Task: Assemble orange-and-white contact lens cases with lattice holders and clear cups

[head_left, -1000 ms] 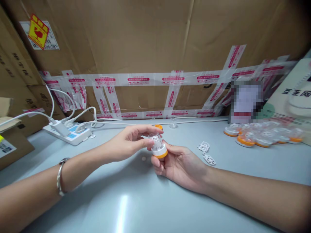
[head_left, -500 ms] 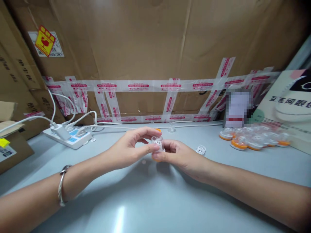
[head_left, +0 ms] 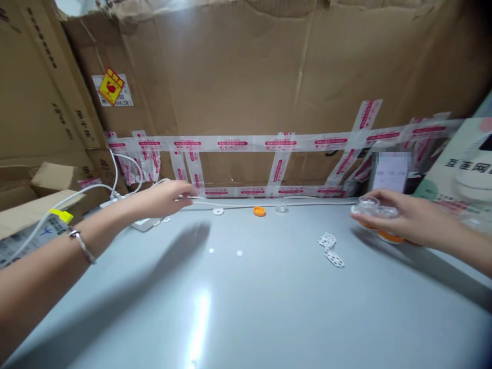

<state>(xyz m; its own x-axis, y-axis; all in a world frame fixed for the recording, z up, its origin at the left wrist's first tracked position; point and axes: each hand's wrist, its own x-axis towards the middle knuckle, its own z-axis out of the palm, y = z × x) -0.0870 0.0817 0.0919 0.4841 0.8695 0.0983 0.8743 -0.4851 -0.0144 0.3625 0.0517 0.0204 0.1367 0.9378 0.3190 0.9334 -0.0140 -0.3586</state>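
My right hand [head_left: 400, 210] is closed round a small clear plastic cup [head_left: 365, 203] with an orange base, beside similar orange-based cups [head_left: 390, 237] that it partly covers. Over the back left of the table hovers my left hand [head_left: 167, 198], its thumb and fingers slightly apart and nothing visible between them. To its right lie a white ring [head_left: 218, 211], an orange ring-shaped cap [head_left: 259, 211] and a loose clear cup [head_left: 282, 206]. Two small white discs [head_left: 240, 253] rest nearer me. White openwork plastic pieces [head_left: 334, 258] lie left of my right hand.
A big taped cardboard box [head_left: 246, 87] stands along the back edge. White cables and a power strip [head_left: 144, 224] are at the left, partly behind my left arm, near an opened carton [head_left: 38, 215]. At the right are a phone-like screen [head_left: 391, 171] and a printed box [head_left: 453, 164].
My hands have parted. The right carried the clear cup rightward to the group of cups; the left let go and moved left. The rings and discs on the table now show, and the view has shifted.
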